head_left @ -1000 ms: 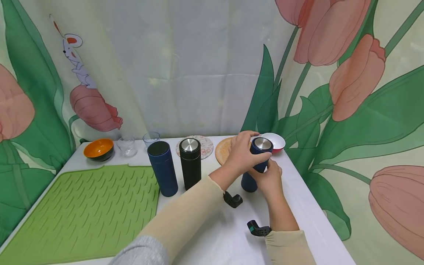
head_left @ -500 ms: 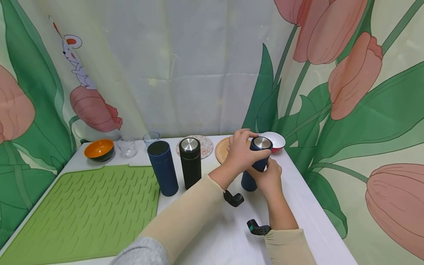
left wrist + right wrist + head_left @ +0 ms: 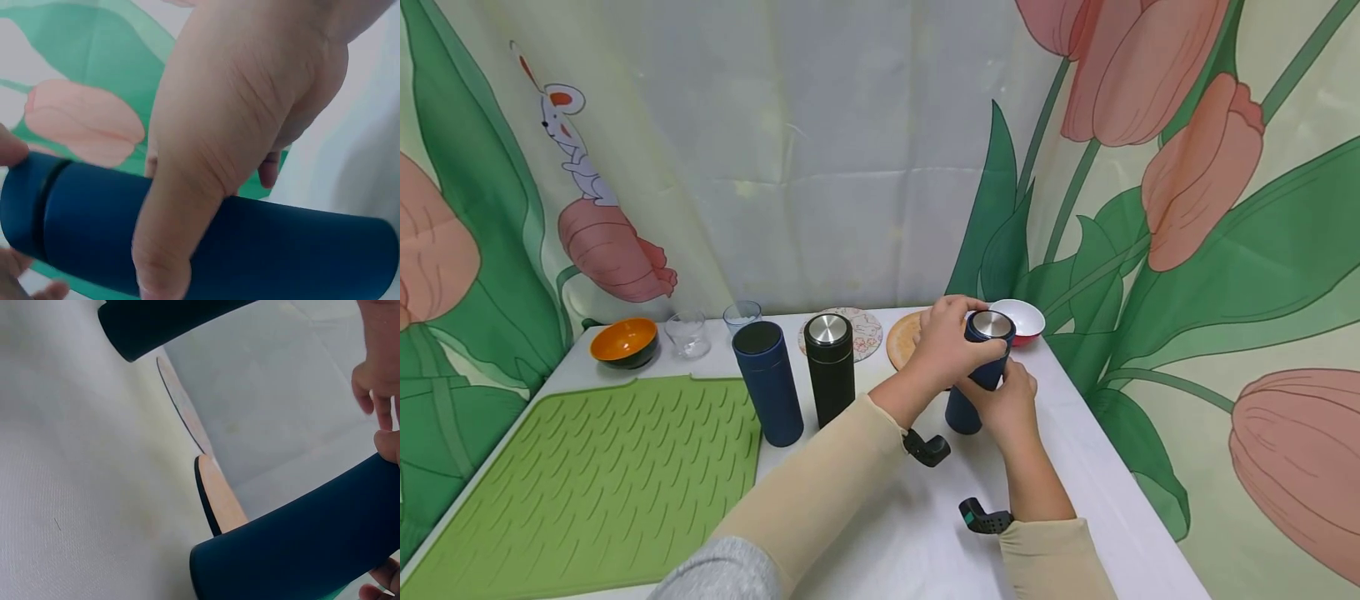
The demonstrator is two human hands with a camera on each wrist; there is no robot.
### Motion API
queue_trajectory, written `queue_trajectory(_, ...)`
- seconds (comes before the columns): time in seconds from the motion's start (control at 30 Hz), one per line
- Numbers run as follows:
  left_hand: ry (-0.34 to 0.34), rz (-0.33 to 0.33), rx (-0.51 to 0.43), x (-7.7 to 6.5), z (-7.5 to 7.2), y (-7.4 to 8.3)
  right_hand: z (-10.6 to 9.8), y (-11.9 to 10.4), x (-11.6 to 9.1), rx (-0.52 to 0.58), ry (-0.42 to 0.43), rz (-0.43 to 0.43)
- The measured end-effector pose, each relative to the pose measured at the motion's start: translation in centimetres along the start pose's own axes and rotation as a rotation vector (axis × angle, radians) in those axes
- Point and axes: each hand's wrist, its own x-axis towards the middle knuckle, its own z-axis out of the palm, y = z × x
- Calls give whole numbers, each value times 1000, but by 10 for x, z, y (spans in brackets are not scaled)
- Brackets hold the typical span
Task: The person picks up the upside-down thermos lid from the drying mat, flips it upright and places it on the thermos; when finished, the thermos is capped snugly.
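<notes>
A dark blue thermos bottle (image 3: 962,412) with a silver-topped lid (image 3: 992,324) stands roughly upright at the right of the table. My left hand (image 3: 942,343) grips it by the lid, thumb on the near side and fingers reaching round behind. Lower down, my right hand (image 3: 1009,403) holds the body. In the left wrist view, the right hand (image 3: 219,125) lies with its thumb across the blue bottle (image 3: 94,225), while left fingertips touch the lid end. The right wrist view shows the lower part of the bottle (image 3: 294,550), with fingers at the right edge.
Left of the hands stand a black thermos (image 3: 831,375) and another blue thermos (image 3: 769,387). A green ridged mat (image 3: 625,483) covers the left side. Along the back are an orange bowl (image 3: 625,337), two glasses (image 3: 687,336), round coasters (image 3: 859,329) and a white-and-red bowl (image 3: 1021,319).
My left hand has shifted slightly at the lid, its thumb a little higher and farther left. The bottle and the right hand stay nearly in place.
</notes>
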Motion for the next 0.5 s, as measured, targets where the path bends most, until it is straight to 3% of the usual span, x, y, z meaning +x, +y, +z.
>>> queue_trajectory(0.13,87,-10,166,-1,5,5,-1,0,0,9,8,-29)
queue_trajectory(0.23,119,-15,207,-2,7,4,0,0,0,23,13,-41)
queue_trajectory(0.33,87,-3,150,0,5,0,0,0,-1,32,9,-34)
queue_trajectory(0.5,-65,21,-20,8,-1,-10,-2,-1,-1,24,-9,-6)
